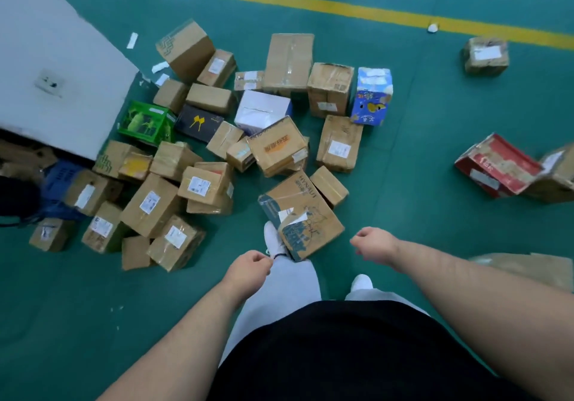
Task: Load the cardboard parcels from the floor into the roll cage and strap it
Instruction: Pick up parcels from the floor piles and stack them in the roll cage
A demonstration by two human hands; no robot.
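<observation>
Several cardboard parcels lie in a heap on the green floor ahead of me. The nearest one, a brown box with blue print (302,214), rests against my left shoe. A green box (146,122), a blue box (372,96) and a white box (262,110) stand out in the heap. My left hand (248,268) hangs over my left leg with its fingers loosely curled and holds nothing. My right hand (374,244) hangs to the right of the printed box, also loosely curled and holding nothing. No roll cage or strap is in view.
A white pillar (46,59) rises at the left, with more boxes behind its base. A red box (497,167) and a brown box (486,54) lie apart at the right. A yellow floor line (310,1) runs across the back. Flattened cardboard (528,268) lies at the right edge.
</observation>
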